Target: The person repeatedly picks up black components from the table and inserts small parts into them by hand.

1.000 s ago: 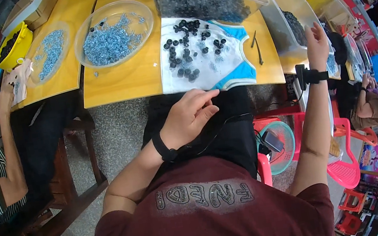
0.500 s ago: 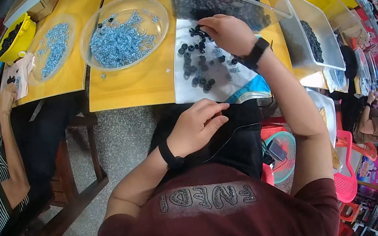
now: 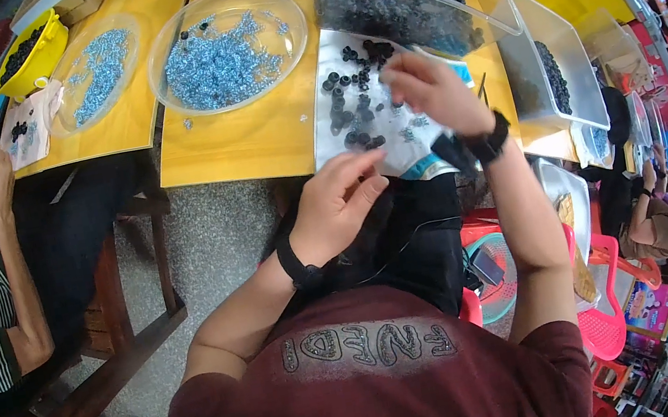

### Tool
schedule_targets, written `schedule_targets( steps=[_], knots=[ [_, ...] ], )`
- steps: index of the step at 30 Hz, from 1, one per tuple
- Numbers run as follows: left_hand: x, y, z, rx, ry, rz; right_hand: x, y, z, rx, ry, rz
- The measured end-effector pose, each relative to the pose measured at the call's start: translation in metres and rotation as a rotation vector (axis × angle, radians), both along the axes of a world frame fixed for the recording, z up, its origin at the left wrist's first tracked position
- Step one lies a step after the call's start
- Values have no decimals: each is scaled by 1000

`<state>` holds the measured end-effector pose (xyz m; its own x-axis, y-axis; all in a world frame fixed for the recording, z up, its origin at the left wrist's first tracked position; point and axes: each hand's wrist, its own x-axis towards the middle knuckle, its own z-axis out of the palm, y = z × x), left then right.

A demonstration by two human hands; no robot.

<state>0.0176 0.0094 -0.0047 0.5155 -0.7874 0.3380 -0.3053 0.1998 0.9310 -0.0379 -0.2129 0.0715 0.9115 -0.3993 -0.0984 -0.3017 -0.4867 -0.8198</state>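
A white sheet (image 3: 326, 141) lies at the table's near edge, with several small round black caps (image 3: 336, 95) scattered and clustered on it. A few small shiny pieces (image 3: 410, 132) rest at its right part. Over the sheet's right side hovers my right hand (image 3: 441, 98), fingers bent and blurred; whether anything is in them is hidden. My left hand (image 3: 339, 209) is held just off the sheet's near edge, above my lap. Its thumb and fingertips are apart, with nothing visible between them.
Behind the sheet stands a clear bin (image 3: 415, 5) of black caps, with another bin (image 3: 587, 82) to its right. A round clear tray (image 3: 297, 48) holds shiny bluish pieces. At left, a person's arm (image 3: 18, 261) is beside a yellow basket (image 3: 52, 52). A pink chair (image 3: 606, 331) stands at right.
My right hand has drawn back from the cluster of caps below the bin, toward me and slightly right. My left hand has risen slightly toward the sheet. The view has shifted a little.
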Motion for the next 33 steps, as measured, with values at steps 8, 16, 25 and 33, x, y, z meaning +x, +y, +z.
schedule_targets(
  steps=[8, 16, 25, 33],
  knots=[
    [-8, 3, 7, -52, -118, -20, -83, 81, -17, 641, 38, -51],
    [-16, 6, 9, -40, -79, -122, -105, 97, -29, 781, -74, -110],
    [-15, 9, 14, 1, 29, -164, -104, 68, -33, -58, -212, -289],
    [-17, 7, 12, 61, 287, -188, -73, -1, -46, -666, -87, -148]
  ],
)
